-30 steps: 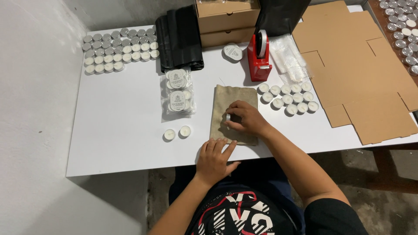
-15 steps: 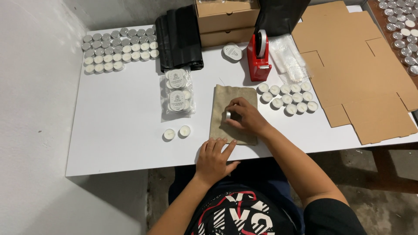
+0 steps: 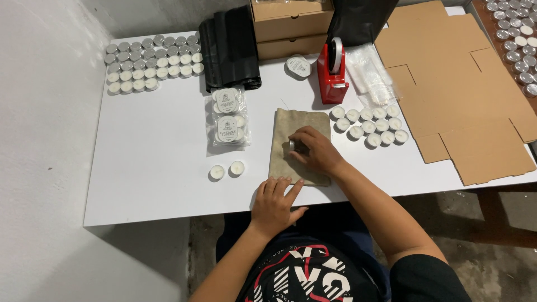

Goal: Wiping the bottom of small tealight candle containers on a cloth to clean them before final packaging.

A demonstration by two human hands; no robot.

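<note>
I see my right hand [image 3: 314, 150] clamped on a tealight [image 3: 292, 146] atop the burlap pouch [image 3: 298, 146]; left hand [image 3: 274, 201] flat, fingers spread, at the pouch's six o'clock end; long axis twelve-to-six.

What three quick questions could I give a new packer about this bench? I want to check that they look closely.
1. True or false: the right hand rests on the tan cloth pouch and grips a small tealight.
2. Where does the left hand lie? A) on the red tape dispenser B) flat at the table's near edge, just below the pouch C) on the flat cardboard
3. How many loose tealights sit just left of the pouch?

Key: 1 true; 2 B; 3 two.
</note>
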